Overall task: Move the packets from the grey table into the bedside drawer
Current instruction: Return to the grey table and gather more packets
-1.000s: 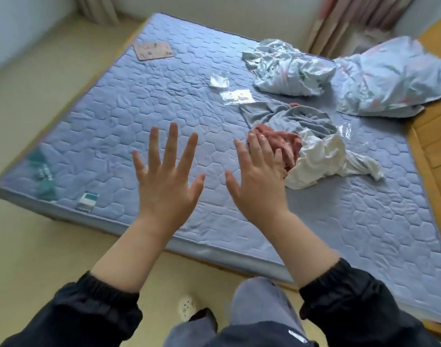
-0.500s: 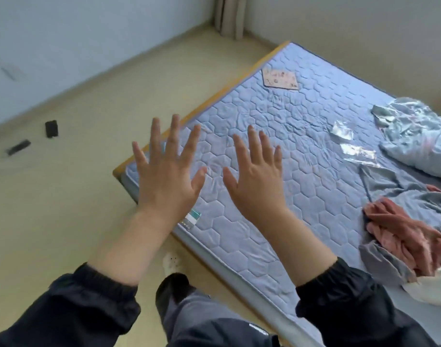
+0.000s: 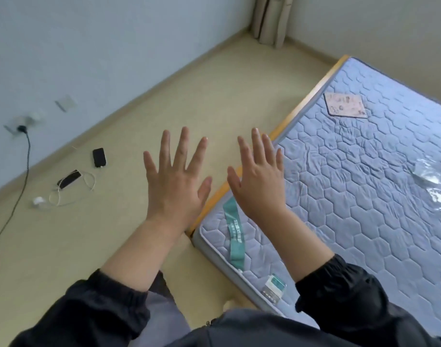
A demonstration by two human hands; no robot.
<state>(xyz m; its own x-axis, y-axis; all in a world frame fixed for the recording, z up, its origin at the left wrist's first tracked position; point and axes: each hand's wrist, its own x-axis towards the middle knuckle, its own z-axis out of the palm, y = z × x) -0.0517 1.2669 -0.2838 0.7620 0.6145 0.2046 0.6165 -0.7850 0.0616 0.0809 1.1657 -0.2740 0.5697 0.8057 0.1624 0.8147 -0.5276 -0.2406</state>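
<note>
Both hands were held out flat, fingers straight and spread — the left hand [image 3: 175, 181] over the floor [image 3: 109, 246], the right hand [image 3: 258, 181] over the edge of the mattress [image 3: 352, 221]. Clear, crinkled packets [image 3: 425, 175] lay on the mattress, well off to the right.

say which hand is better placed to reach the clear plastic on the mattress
Right, probably: the right hand is over the mattress edge, nearer the clear plastic; the left hand is over the floor. Both empty.
</note>
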